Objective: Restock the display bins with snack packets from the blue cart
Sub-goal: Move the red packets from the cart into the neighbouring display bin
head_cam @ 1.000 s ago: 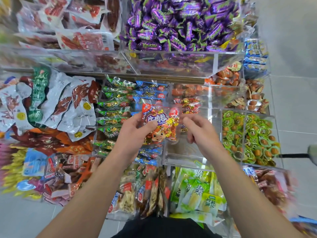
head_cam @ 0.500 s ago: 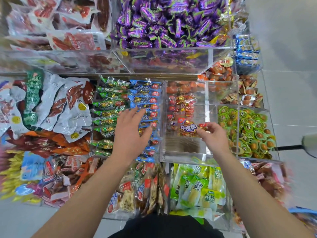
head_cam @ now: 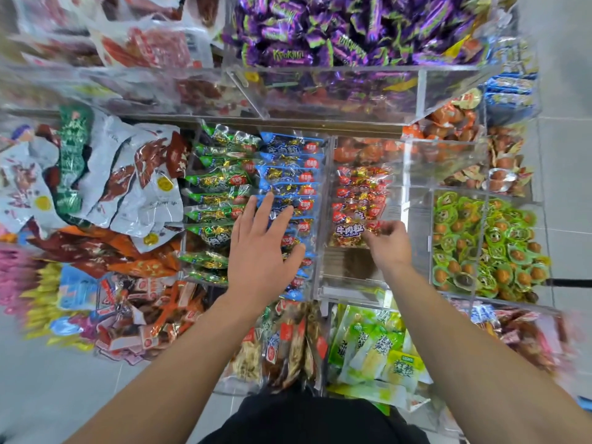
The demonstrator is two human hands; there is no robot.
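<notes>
Fingers (head_cam: 382,229) of the right hand (head_cam: 389,246) pinched a red snack packet (head_cam: 349,233) at the front of a row of red packets (head_cam: 360,193) inside the clear bin (head_cam: 330,283). The left hand (head_cam: 261,251) was open, fingers spread flat over the blue packets (head_cam: 290,174) just beside it. Green packets (head_cam: 217,200) sat further left, and purple candies (head_cam: 352,27) filled the bin above.

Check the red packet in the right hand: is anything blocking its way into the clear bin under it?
Nothing visible blocks it. The right hand holds the red snack packet already inside the clear bin, at the near end of the row of red packets. The bin floor nearer the person looks bare.
</notes>
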